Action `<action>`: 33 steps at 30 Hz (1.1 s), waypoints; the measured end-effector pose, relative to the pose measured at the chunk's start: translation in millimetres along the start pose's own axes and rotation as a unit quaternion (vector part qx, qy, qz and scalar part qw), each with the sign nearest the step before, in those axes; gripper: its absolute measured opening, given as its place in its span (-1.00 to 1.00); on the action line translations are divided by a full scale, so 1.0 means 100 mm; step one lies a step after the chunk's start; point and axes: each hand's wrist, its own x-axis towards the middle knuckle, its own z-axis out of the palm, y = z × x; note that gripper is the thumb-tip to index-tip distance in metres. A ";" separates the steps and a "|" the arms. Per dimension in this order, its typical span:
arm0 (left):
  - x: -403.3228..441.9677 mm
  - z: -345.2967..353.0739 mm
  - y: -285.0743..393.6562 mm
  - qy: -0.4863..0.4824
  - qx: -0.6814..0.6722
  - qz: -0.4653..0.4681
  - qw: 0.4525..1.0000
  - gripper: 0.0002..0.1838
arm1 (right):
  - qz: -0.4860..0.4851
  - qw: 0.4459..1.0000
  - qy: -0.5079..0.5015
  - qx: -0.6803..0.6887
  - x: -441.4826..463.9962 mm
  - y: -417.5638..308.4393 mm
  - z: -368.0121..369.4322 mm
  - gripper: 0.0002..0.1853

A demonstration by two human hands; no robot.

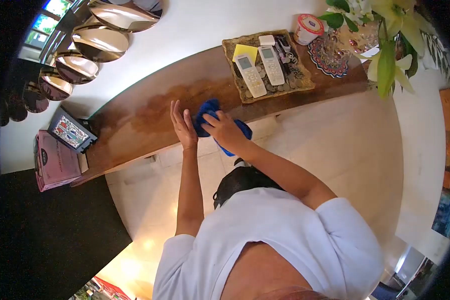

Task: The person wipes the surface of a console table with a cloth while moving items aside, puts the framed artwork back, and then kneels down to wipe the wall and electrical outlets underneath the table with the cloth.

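Note:
A blue cloth is bunched under my right hand, whose fingers press into it near the front edge of the brown wooden shelf. Part of the cloth hangs over that edge. Just left of it is my left hand, raised with the fingers stretched out and apart and nothing in it. Its thumb side is close to the cloth; whether they touch I cannot tell. To the right of both hands, a rough-rimmed tray holds two white remote controls, a yellow note, coins and small dark items.
Right of the tray are a white-and-red cup, a patterned round mat and white lilies. At the left end stand a framed tile and a pink box. Round mirrors hang on the wall.

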 end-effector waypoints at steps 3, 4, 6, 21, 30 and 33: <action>0.01 0.00 0.00 0.012 -0.001 -0.007 1.000 -0.53 | 0.023 0.999 -0.035 0.012 -0.25 0.04 -0.25 -0.66; 0.00 0.01 0.00 0.016 -0.003 -0.011 1.000 -0.54 | 0.030 0.998 -0.049 0.019 -0.34 0.09 -0.31 -0.65; 0.00 -0.01 0.01 -0.002 0.027 -0.005 1.000 -0.56 | 0.045 0.997 -0.062 0.031 -0.50 0.21 -0.53 -0.62; 0.05 1.03 0.75 -0.050 0.090 -0.017 0.995 -0.61 | 0.470 0.821 -0.033 0.323 -1.15 2.54 -2.56 -0.55; 0.04 1.38 0.96 -0.067 0.173 -0.077 0.980 -0.61 | 0.491 0.711 -0.050 0.500 -1.16 3.04 -2.03 -0.61; 0.07 1.37 0.98 -0.083 0.166 -0.085 0.979 -0.66 | 0.500 0.710 -0.035 0.494 -1.09 3.01 -1.96 -0.67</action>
